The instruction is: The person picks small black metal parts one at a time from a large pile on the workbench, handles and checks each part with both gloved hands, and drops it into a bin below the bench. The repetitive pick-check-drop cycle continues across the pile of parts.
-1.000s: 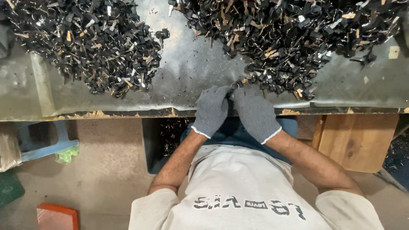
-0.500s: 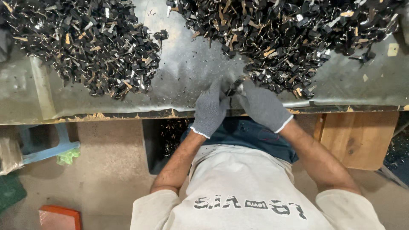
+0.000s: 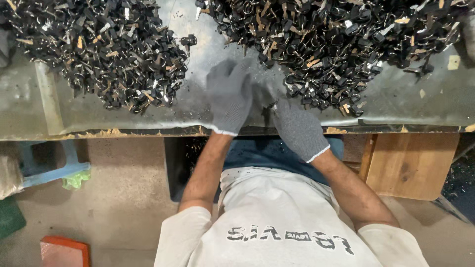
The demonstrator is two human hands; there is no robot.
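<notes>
small dark part (image 3: 267,110) | pinched between gloved hands | above table edge, blurred

hands: gloved left hand (image 3: 228,96) and right hand (image 3: 296,126) meet on the bench (image 3: 89,118)
piles: dark metal pieces, left heap (image 3: 99,49) and right heap (image 3: 336,44)

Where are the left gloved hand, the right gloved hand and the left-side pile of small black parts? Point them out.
left gloved hand (image 3: 228,96), head view, back of the glove.
right gloved hand (image 3: 297,126), head view, back of the glove.
left-side pile of small black parts (image 3: 106,49), head view, middle of the heap.
</notes>
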